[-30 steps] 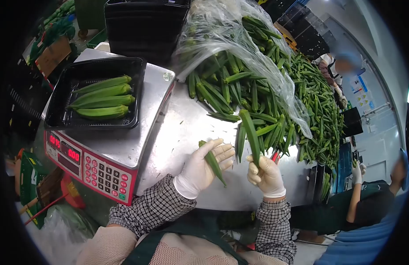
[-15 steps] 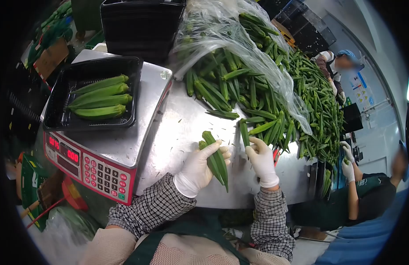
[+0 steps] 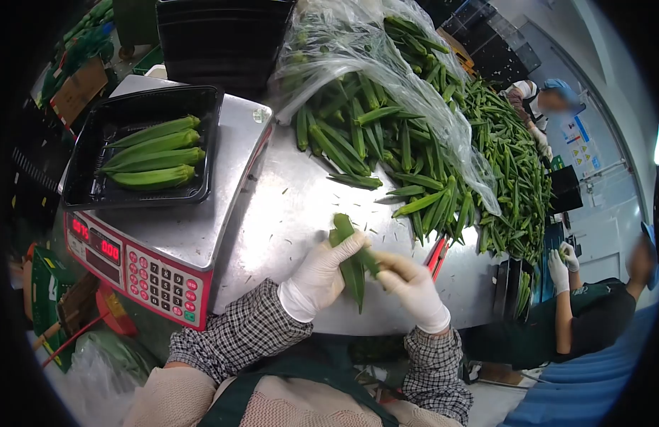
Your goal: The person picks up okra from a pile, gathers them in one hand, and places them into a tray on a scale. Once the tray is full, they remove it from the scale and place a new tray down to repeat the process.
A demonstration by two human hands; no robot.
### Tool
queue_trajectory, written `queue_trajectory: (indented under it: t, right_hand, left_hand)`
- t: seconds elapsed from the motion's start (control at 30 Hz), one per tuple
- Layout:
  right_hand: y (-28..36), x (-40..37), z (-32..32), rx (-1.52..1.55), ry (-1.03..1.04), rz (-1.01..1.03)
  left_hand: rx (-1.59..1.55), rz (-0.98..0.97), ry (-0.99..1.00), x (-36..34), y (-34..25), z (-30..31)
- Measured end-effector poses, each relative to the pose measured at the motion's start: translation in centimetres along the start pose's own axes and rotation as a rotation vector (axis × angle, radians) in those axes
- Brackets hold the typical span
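My left hand (image 3: 316,279), in a white glove, is closed around okra pods (image 3: 353,274) above the steel table. My right hand (image 3: 409,286), gloved too, is beside it and pinches another okra pod (image 3: 370,260) against the held ones. To the left, a black tray (image 3: 214,153) with several okra pods (image 3: 155,158) lies on the scale (image 3: 229,206). A large heap of okra (image 3: 429,164) lies beyond my hands, partly under clear plastic film (image 3: 415,99).
Red-handled scissors (image 3: 437,255) lie right of my hands by the heap. Stacked black trays (image 3: 222,43) stand behind the scale. A black tray of okra (image 3: 520,288) is at the right edge. Two co-workers (image 3: 593,320) (image 3: 532,107) are at the right.
My right hand has moved left and down to my left hand, bringing an okra pod from near the heap. The scissors show more fully. The nearer co-worker's hands have shifted.
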State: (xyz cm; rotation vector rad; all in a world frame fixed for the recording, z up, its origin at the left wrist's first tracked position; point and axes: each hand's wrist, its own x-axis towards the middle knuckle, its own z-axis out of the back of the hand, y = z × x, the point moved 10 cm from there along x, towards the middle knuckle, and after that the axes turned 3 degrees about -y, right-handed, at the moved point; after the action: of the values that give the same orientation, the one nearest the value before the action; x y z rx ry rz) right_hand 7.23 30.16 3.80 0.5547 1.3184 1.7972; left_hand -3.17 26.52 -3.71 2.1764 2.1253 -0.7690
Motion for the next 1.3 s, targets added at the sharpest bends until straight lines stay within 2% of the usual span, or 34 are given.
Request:
queue_trajectory:
  t: [0.07, 0.1, 0.13, 0.17, 0.2, 0.33, 0.43, 0.53, 0.87, 0.93, 1.0, 1.03, 1.07, 1.1, 1.13, 1.2, 1.3]
  right_hand:
    - [3.0, 0.1, -1.8, -0.437, 0.143, 0.398]
    - [3.4, 1.1, 0.5, -0.462, -0.044, 0.357]
    - [2.0, 2.9, 3.2, -0.45, -0.186, 0.186]
    - [4.5, 5.1, 6.5, -0.739, -0.463, 0.474]
    - [4.0, 6.4, 7.6, -0.906, -0.523, 0.504]
    - [1.3, 11.4, 10.2, -1.281, -0.531, 0.423]
    - [-0.3, 13.0, 10.3, -1.47, -0.424, 0.236]
    - [-0.1, 12.6, 10.1, -1.466, -0.419, 0.245]
    - [6.4, 3.4, 8.3, -1.091, -0.602, 0.629]
    - [7.0, -0.7, 9.9, -0.986, -0.617, 0.584]
    - [6.7, -5.7, 11.0, -0.985, -0.511, 0.494]
    - [6.1, -8.2, 11.6, -0.968, -0.466, 0.371]
    - [5.7, -10.4, 11.6, -1.012, -0.376, 0.376]
    - [4.3, -12.5, 12.1, -0.962, -0.323, 0.246]
    - [2.2, -14.4, 13.3, -0.958, -0.35, 0.027]
    - [1.2, -16.0, 15.0, -0.998, -0.463, -0.044]
    - [2.5, -12.9, 14.4, -0.974, -0.49, 0.143]
  left_hand:
    - [0.005, 0.001, -0.023, -0.1, -0.2, 0.0]
    - [-0.01, 0.028, -0.048, -0.4, -0.4, 0.0]
    - [-0.024, 0.057, -0.072, -0.6, -0.4, 0.1]
    - [-0.039, 0.065, -0.047, -0.6, -0.3, 0.0]
    - [-0.056, 0.071, -0.024, -0.6, -0.1, 0.0]
    - [-0.094, 0.068, -0.018, -0.7, -0.3, -0.3]
    - [-0.09, 0.073, -0.044, -0.8, -0.6, -0.2]
    - [-0.1, 0.073, -0.041, -0.6, -0.5, -0.1]
    - [-0.087, 0.058, -0.046, -0.5, -0.4, 0.2]
    - [-0.091, 0.038, -0.064, -0.7, -0.7, 0.1]
    - [-0.081, 0.002, -0.041, -0.9, -1.1, -0.2]
    - [-0.084, -0.002, -0.035, -1.1, -1.2, -0.4]
    - [-0.086, -0.006, -0.029, -1.2, -1.2, -0.6]
    - [-0.077, -0.014, -0.025, -1.3, -1.2, -0.7]
    - [-0.072, -0.003, -0.026, -1.3, -0.9, -0.8]
    - [-0.053, 0.017, -0.03, -1.2, -0.5, -0.7]
    - [-0.055, 0.02, -0.03, -1.1, -0.5, -0.5]
